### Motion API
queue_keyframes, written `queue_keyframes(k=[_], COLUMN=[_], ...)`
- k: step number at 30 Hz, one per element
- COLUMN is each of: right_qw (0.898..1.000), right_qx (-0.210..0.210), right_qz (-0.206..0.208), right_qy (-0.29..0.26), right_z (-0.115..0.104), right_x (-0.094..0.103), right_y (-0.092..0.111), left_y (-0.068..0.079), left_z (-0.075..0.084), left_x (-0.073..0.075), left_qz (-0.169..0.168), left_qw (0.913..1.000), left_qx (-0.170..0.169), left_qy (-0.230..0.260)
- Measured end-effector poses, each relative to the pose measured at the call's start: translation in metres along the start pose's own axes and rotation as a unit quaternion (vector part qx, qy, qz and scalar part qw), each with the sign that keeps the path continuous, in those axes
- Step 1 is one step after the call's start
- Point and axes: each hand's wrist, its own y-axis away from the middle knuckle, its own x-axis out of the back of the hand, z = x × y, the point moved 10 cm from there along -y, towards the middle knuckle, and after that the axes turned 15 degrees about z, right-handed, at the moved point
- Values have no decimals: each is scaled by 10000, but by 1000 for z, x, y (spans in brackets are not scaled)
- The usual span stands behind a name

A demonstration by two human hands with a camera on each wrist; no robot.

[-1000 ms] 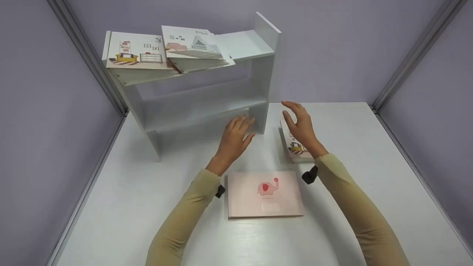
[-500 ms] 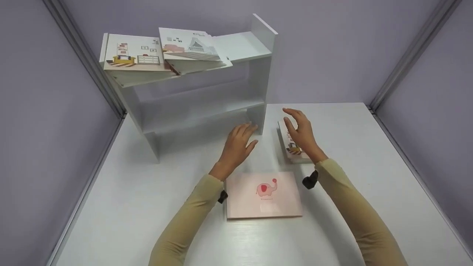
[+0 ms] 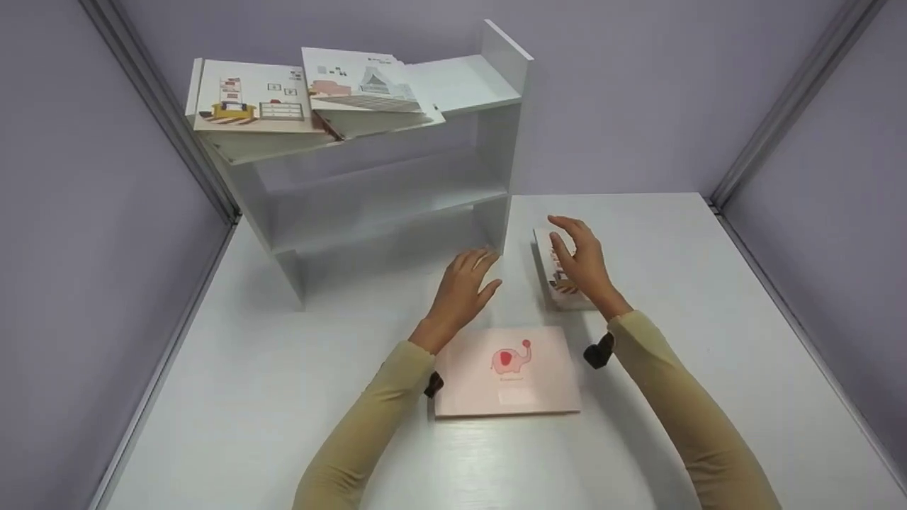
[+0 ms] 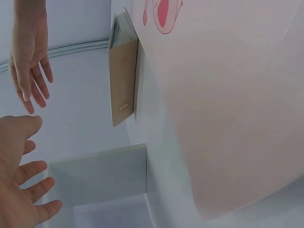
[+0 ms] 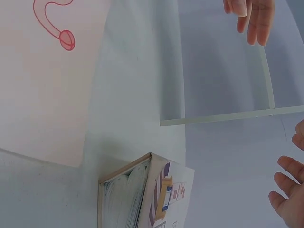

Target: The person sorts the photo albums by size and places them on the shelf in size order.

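My left hand [image 3: 460, 290] is held in the air, fingers spread and relaxed, in front of the white shelf's right foot and beyond the pink elephant book [image 3: 510, 397]. Nothing is in its grasp. My right hand [image 3: 585, 262] hovers over a thick book [image 3: 560, 298] with a furniture picture, its fingers loosely bent and holding nothing. In the left wrist view that book's tan spine [image 4: 122, 80] shows. The right wrist view shows its page block [image 5: 124, 199] and printed cover. The pink book lies flat between my forearms.
A white two-tier shelf [image 3: 499, 152] stands at the back left. On its top lie a book with a yellow sofa picture [image 3: 251, 95] and, leaning over it, a book with a tent picture [image 3: 361, 81]. Purple-grey walls [image 3: 623, 92] enclose the white table [image 3: 234, 411].
Both hands have drawn back toward me, the left also to the right, the right only slightly. The books and shelf stay in place; the view shifts a little.
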Motion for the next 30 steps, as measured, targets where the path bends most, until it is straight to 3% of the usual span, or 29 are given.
queue_keyframes(k=[13,30], right_qw=[9997,9994], right_qx=[-223,-345], right_qz=[20,84], right_qy=[98,45], right_z=[15,34], right_x=[5,11], right_y=[10,26], left_y=[6,17], left_z=[4,8], left_x=[-14,-40], left_qz=[-294,-817], left_qw=[9980,9944], left_qx=[373,544], left_qy=[414,395])
